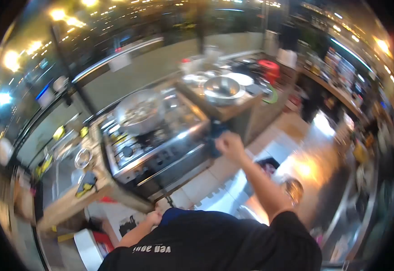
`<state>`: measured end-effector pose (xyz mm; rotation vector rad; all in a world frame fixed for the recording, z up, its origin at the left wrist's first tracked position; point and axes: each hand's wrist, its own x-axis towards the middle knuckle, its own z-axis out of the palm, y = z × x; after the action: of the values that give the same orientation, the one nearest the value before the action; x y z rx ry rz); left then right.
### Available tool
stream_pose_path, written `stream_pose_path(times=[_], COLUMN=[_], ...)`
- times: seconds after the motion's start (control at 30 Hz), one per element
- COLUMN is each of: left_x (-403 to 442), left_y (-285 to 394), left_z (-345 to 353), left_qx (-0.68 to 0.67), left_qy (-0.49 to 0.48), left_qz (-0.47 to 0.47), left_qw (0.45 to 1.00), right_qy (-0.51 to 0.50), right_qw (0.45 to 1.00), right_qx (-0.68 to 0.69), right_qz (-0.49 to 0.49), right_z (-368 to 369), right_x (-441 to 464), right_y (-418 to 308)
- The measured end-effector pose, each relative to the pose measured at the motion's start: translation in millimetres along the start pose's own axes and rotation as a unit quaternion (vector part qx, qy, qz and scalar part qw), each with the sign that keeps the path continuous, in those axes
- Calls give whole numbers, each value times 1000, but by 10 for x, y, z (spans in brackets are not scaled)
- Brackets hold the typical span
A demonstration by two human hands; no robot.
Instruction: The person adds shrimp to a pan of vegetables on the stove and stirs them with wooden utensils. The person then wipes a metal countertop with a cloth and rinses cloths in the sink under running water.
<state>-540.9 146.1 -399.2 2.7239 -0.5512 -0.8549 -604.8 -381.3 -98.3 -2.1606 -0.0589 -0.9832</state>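
Note:
My right hand [230, 145] is stretched forward, its fingers closed at the edge of a dark blue cloth [217, 136] beside the stove's right front corner. Motion blur softens the grip. Close to my body, my left hand [154, 217] is closed beside blue fabric at my waist; what it holds is hidden. On the stove [161, 159], a large pan [138, 113] with pale pieces of food sits at the back left. A metal bowl [223, 89] rests on the wooden counter right of the stove.
A wooden counter [104, 180] with a glass [83, 158] and a yellow-grey object [86, 184] stands left of the stove. A red container [269, 70] is at the back right. Cluttered shelving [337, 95] lines the right side. Tiled floor [185, 196] shows in front of the stove.

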Motion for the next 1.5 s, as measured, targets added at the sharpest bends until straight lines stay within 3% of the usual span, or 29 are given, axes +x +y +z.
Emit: stream_pose_path(times=[0.07,0.1,0.13,0.17,0.2,0.23,0.27,0.3,0.4,0.47,0.5,0.53,0.6,0.73,0.83,0.9,0.93,0.97,1.0,1.03,1.07,1.1,1.23,1.3,1.37,1.4,1.43,1.47,1.5], left_x=[-177,-325,-479,-505,-664,-884,-1121,-1322,-1655,-1649,-1799,-1861,-2013,-2228,-2422,-2634,-2634,-2438,-2983,-3091,-3167,-3358,-3742,-3603,-3343,-3193,-3046,-2828,-2603], left_y=[-202,-220,-225,-333,-418,-478,-608,-760,-1171,-1348,-1243,-1253,-1351,-1484,-1821,-2125,-2394,-2881,-2723,-2991,-3353,-3583,-4063,-4277,-4378,-4369,-4343,-4196,-4076], left_z=[239,328,383,498,509,472,464,479,763,1154,895,920,929,644,818,1054,1343,2096,1578,1980,2372,2468,2291,2061,1790,1600,1417,1204,1024], left_qx=[-32,-48,-70,-51,-46,-29,1,-20,-56,-66,-71,-82,-8,-80,-216,-261,-225,-113,-178,-141,-105,-86,-109,-104,-64,-19,22,77,135], left_qy=[17,6,-8,-57,-113,-82,-51,-44,-21,-132,-194,-192,-114,-95,83,116,90,64,1,-44,-215,-264,-300,-335,-360,-354,-348,-324,-292], left_qz=[16,-18,-56,-93,-110,-68,-22,-52,-81,-196,-213,-214,-119,-114,-82,-98,-105,-39,-172,-202,-191,-203,-231,-230,-193,-141,-91,-26,36], left_qw=[999,999,996,993,986,994,998,997,995,970,955,954,986,986,969,953,965,991,969,968,952,939,919,908,910,924,933,943,946], right_qy=[-191,-335,-473,-607,-686,-729,-742,-747,-731,-710,-699,-691,-681,-692,-706,-709,-706,-699,-675,-673,-643,-624,-534,-590,-572,-565,-555,-601,-706], right_qw=[965,904,864,768,684,624,597,581,589,607,615,623,633,631,632,645,660,674,722,712,730,737,797,737,760,743,752,756,659], right_qx=[-88,-84,5,19,12,-4,-18,-34,-49,-50,-50,-49,-49,-57,-57,-42,-25,-7,16,52,61,56,58,10,-41,-66,-139,-154,-247], right_qz=[157,253,174,206,249,284,305,321,341,353,361,364,365,346,316,280,256,239,153,196,225,254,277,329,307,353,326,208,79], right_z=[1227,1612,1913,1781,1620,1499,1456,1443,1514,1573,1627,1702,1868,2296,2610,2872,3028,3135,3242,3396,3488,3520,3224,3068,2647,2370,2217,2003,1650], right_x=[-1470,-2339,-3370,-4055,-4382,-4506,-4513,-4452,-4174,-4027,-3954,-3875,-3764,-3653,-3587,-3500,-3451,-3365,-3212,-3186,-3201,-3108,-3222,-3459,-3991,-4090,-4905,-5924,-5681], right_y=[844,1018,1418,1352,1175,1066,997,931,821,829,794,740,636,287,-46,-347,-490,-697,-1118,-1246,-1392,-1682,-1943,-1822,-1432,-1441,-737,217,-121])
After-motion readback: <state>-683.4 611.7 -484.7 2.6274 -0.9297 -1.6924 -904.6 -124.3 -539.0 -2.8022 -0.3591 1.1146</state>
